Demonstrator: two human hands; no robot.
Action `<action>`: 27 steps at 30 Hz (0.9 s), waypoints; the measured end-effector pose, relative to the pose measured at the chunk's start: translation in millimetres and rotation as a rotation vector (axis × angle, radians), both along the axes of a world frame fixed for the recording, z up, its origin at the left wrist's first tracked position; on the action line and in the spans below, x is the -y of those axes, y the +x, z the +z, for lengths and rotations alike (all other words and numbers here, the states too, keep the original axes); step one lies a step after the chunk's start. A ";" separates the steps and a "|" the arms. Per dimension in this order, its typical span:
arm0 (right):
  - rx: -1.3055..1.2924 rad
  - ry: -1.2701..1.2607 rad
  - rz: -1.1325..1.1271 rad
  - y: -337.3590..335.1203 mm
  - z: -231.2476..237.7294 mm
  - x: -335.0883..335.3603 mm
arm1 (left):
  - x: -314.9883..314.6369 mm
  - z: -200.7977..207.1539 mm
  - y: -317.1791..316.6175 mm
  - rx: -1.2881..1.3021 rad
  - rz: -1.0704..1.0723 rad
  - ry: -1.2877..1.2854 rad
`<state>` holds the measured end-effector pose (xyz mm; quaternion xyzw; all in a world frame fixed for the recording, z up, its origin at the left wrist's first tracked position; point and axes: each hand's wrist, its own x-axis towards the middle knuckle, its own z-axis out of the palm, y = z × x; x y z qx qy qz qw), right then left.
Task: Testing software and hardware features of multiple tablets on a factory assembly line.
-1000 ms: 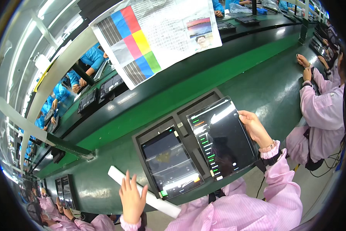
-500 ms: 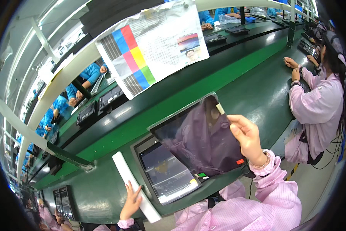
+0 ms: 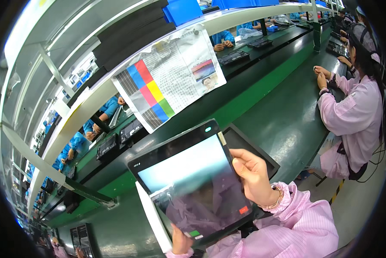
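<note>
A tablet-like panel (image 3: 193,189) with a black border is tilted up in front of me. Its upper screen is bright white, and the lower part is dark with reflections of my pink sleeves. A red tag and a green tag sit along its lower edge. My right hand (image 3: 253,176) pinches the right edge, thumb in front, below a pale tab. At the lower left edge my left hand (image 3: 181,240) grips the panel, its fingers partly hidden behind it. A long white bar (image 3: 152,217) lies on the bench, partly covered by the panel.
A dark, flat tray (image 3: 259,150) lies behind the panel on the green bench (image 3: 283,129). A printed sheet with colour blocks (image 3: 171,73) hangs from the rail ahead. A co-worker in pink (image 3: 352,103) sits at the right. Black trays (image 3: 83,241) stand at the far left.
My left hand has left the white bar and now grips the panel's lower left. The panel has moved left and turned toward me, its screen now showing bright white. The tray now shows farther right.
</note>
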<state>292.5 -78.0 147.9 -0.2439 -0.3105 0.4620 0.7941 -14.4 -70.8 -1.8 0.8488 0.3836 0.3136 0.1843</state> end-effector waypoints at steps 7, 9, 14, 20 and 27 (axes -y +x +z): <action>0.227 -0.055 0.063 -16.9 -0.1 3.6 | 30.5 94.6 73.0 1.376 0.210 -0.805; 0.462 -0.002 0.151 -3.2 18.1 11.9 | 31.3 65.8 66.8 1.245 0.511 -0.675; 0.700 0.251 0.139 -1.5 46.8 1.0 | 24.2 -31.1 8.8 1.763 -0.039 -1.179; 1.095 0.574 -0.364 -15.0 59.0 -24.7 | 28.9 -3.8 26.3 1.880 -0.194 -1.382; 1.239 0.762 -0.506 -26.7 64.7 -28.2 | 31.8 -39.6 18.7 1.911 -0.272 -1.478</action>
